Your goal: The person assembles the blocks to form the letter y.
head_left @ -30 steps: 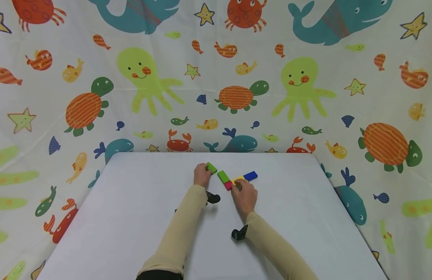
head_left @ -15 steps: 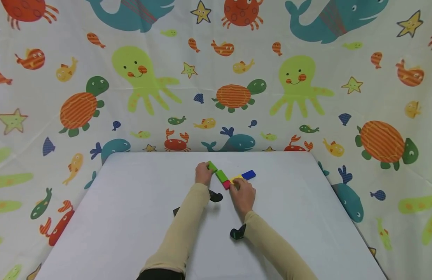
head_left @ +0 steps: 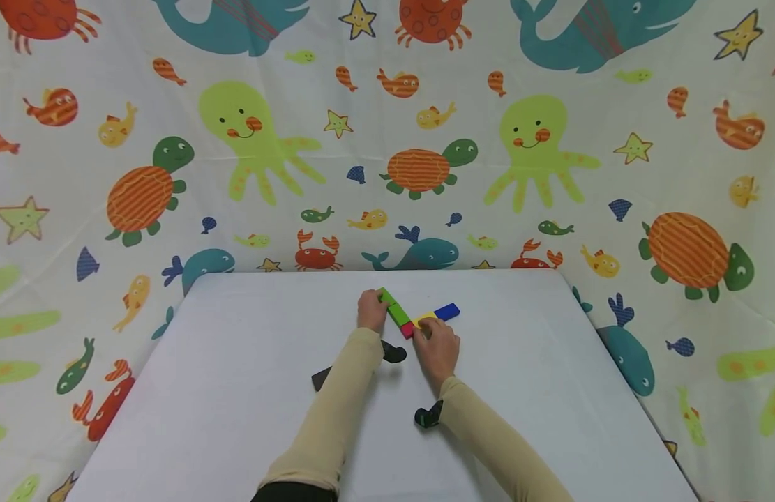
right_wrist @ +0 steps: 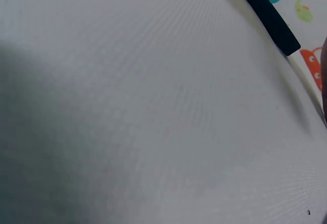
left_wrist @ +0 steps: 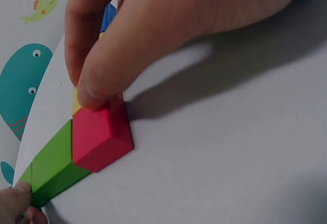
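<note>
In the head view, my left hand (head_left: 371, 312) pinches the far green block (head_left: 384, 295) by its side. That block meets a second green block (head_left: 397, 314) end to end, and a red block (head_left: 407, 330) sits at the near end. From the red one, a yellow block (head_left: 424, 318) and a blue block (head_left: 448, 312) run off to the right at an angle. My right hand (head_left: 439, 348) holds the yellow block between thumb and finger; in the left wrist view its thumb tip also touches the red block (left_wrist: 102, 137). The right wrist view shows none of the blocks.
The blocks lie on a white table (head_left: 519, 376), with a sea-animal print cloth (head_left: 362, 139) hanging behind. Dark wrist pieces (head_left: 428, 415) stick out by both sleeves. A dark flat piece (head_left: 321, 378) shows partly behind the left sleeve (head_left: 337, 411).
My left hand has moved slightly right with the far green block, closing the gap to the second green block. The right hand stays at the yellow block.
</note>
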`<state>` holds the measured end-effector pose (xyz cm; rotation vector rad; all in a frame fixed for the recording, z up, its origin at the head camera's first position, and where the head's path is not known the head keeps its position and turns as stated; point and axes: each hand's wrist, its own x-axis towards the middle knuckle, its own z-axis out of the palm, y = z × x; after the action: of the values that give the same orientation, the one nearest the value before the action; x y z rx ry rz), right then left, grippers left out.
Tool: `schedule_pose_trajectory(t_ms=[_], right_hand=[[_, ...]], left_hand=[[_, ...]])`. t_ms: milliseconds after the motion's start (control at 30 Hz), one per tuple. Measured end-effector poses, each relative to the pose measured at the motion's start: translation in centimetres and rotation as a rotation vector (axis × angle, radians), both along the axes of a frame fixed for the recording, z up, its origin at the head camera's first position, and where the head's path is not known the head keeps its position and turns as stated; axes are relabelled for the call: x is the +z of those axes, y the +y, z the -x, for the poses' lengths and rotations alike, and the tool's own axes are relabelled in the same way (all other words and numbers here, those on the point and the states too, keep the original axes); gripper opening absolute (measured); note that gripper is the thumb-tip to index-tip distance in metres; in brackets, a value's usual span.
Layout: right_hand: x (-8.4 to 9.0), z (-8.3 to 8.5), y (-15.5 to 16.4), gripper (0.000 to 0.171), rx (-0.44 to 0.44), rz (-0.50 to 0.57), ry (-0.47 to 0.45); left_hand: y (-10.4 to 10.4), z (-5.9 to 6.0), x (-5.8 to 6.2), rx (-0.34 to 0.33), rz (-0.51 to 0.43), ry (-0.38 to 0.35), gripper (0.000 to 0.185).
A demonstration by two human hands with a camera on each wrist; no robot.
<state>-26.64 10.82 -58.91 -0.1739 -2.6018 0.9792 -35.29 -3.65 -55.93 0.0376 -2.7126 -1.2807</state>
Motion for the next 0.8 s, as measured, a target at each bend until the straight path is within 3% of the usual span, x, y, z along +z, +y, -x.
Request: schedule_pose_trajectory(t_ms=[100, 200, 233, 333, 400, 467, 567, 700, 733, 767, 800], right_hand=[[0.0, 0.0, 0.0, 0.025, 0.003, -0.002, 0.007], [-0.1, 0.0, 0.1, 0.025, 0.005, -0.002, 0.016], [-0.2, 0.1, 0.1, 0.025, 0.005, -0.002, 0.017], [-0.3, 0.2, 0.2, 0.025, 0.007, -0.001, 0.016], [-0.4, 0.2, 0.2, 0.025, 0.008, -0.003, 0.012], [-0.4, 0.3, 0.2, 0.025, 0.01, -0.005, 0.008], [-0.4, 0.2, 0.2, 0.025, 0.01, -0.01, 0.003], [-0.2, 0.1, 0.1, 0.025, 0.007, -0.007, -0.007], [-0.1, 0.0, 0.1, 0.026, 0.006, -0.007, -0.008], [-0.1, 0.0, 0.1, 0.026, 0.006, -0.002, -0.012], [-0.1, 0.0, 0.1, 0.026, 0.007, 0.001, -0.015]], left_hand=[[0.0, 0.0, 0.2, -0.007, -0.011, -0.019, 0.02], [-0.2, 0.2, -0.1, -0.018, -0.012, 0.008, 0.022], [-0.3, 0.8, -1.0, -0.018, -0.005, 0.05, 0.017], [-0.6, 1.8, -2.1, -0.039, 0.02, 0.08, 0.007], [-0.7, 1.8, -2.0, -0.048, 0.025, 0.087, 0.008], [-0.6, 1.5, -1.1, -0.058, 0.007, 0.033, 0.012], [-0.7, 1.7, -1.4, -0.056, 0.041, 0.06, 0.021], [-1.1, 5.3, -6.7, -0.064, 0.085, 0.101, 0.025], [-1.1, 5.9, -7.4, -0.069, 0.079, 0.08, 0.026], [-1.2, 5.7, -7.3, -0.071, 0.086, 0.101, 0.027], [-1.2, 6.4, -8.6, -0.066, 0.085, 0.118, 0.026]])
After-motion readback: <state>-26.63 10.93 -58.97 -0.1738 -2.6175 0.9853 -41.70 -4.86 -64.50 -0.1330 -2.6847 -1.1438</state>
